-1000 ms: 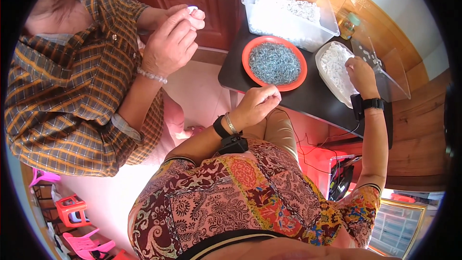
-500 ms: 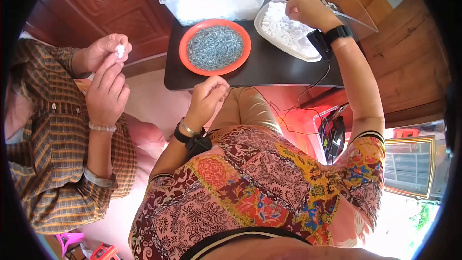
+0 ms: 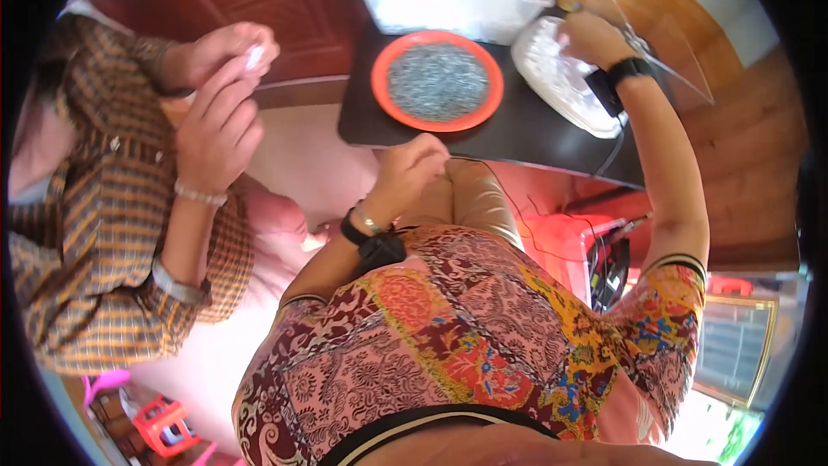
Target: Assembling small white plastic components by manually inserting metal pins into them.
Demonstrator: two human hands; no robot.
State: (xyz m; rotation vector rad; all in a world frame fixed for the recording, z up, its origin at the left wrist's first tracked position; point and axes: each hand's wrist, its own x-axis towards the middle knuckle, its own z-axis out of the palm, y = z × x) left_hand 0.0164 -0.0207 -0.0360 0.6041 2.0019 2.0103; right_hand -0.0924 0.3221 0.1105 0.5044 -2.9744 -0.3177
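Pieces (image 3: 539,50), small and white, lay in a long tray (image 3: 607,130) on the tabletop (image 3: 533,135), slanting away leftward, under the right hand (image 3: 595,39); blur hid whether that grip was closed. The left hand (image 3: 409,173), fingers curled, pinch unclear, was nearer the orange plate (image 3: 495,86).

The place looked like a room in a home: a carved reddish-brown door (image 3: 250,0) stood near the dark surface (image 3: 535,145), with wood panelling (image 3: 750,164) and a red plastic stool (image 3: 152,421) around.
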